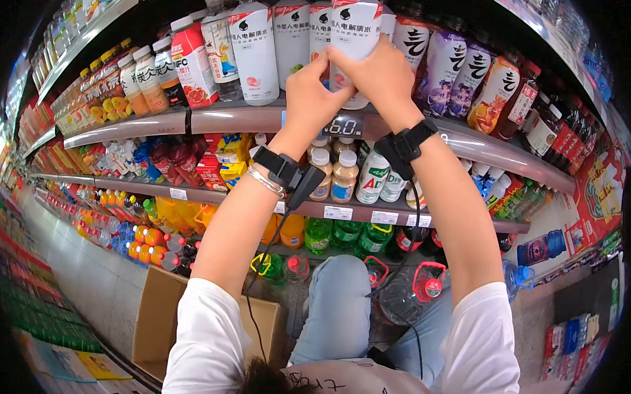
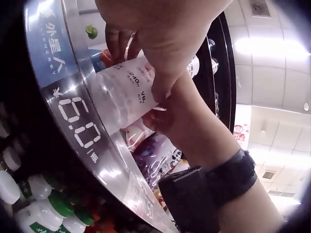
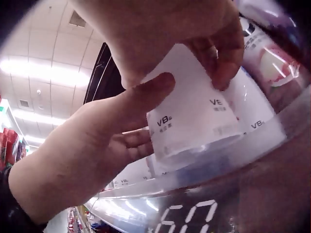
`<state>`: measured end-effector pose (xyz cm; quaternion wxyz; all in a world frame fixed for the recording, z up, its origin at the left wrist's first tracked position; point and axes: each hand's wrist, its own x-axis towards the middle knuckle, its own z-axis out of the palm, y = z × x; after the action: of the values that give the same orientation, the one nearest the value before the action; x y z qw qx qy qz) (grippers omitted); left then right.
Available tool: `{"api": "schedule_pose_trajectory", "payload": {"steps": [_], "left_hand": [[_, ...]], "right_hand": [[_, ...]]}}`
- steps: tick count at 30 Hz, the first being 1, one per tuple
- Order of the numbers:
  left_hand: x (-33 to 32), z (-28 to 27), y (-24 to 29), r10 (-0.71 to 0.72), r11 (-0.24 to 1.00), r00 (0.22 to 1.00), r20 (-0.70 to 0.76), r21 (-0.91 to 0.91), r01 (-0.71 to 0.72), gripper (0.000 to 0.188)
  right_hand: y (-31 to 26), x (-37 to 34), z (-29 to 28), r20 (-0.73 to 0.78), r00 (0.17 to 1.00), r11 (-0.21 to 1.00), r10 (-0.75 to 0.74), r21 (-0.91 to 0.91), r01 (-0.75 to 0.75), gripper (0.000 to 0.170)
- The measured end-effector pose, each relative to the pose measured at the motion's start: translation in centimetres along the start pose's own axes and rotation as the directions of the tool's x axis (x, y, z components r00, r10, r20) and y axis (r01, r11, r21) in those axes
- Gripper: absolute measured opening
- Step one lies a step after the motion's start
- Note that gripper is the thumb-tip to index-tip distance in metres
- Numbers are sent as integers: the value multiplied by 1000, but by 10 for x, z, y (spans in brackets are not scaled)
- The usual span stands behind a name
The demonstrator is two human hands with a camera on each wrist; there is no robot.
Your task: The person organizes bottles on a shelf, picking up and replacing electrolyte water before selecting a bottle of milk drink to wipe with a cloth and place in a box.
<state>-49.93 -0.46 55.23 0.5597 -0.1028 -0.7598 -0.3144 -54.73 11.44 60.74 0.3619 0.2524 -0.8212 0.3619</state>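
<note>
Both hands hold one white bottle of electrolyte water [image 1: 355,30] at the front edge of the upper shelf. My left hand [image 1: 312,93] grips its left side, and my right hand [image 1: 381,78] grips the right side. In the right wrist view, the bottle's lower part [image 3: 194,126] is tilted, its base close over the shelf lip, with the left thumb laid across the label. Seen from the left wrist, the left hand [image 2: 155,39] curls around the bottle [image 2: 126,92], and the right hand's fingers show behind it. Matching bottles [image 1: 254,52] stand to the left.
A lit price display [image 1: 344,126] runs along the shelf edge below the bottle. Purple-labelled bottles [image 1: 441,69] stand on the right and a red juice carton [image 1: 191,64] on the left. Lower shelves hold more drinks. An open cardboard box [image 1: 160,316] sits on the floor.
</note>
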Motion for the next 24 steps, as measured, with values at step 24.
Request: {"api": "schedule_pose_trajectory", "payload": {"steps": [24], "left_hand": [[-1, -53, -20, -91, 978, 987, -130, 177, 113, 62]], "right_hand": [[-51, -5, 35, -4, 998, 980, -58, 193, 58, 83]]}}
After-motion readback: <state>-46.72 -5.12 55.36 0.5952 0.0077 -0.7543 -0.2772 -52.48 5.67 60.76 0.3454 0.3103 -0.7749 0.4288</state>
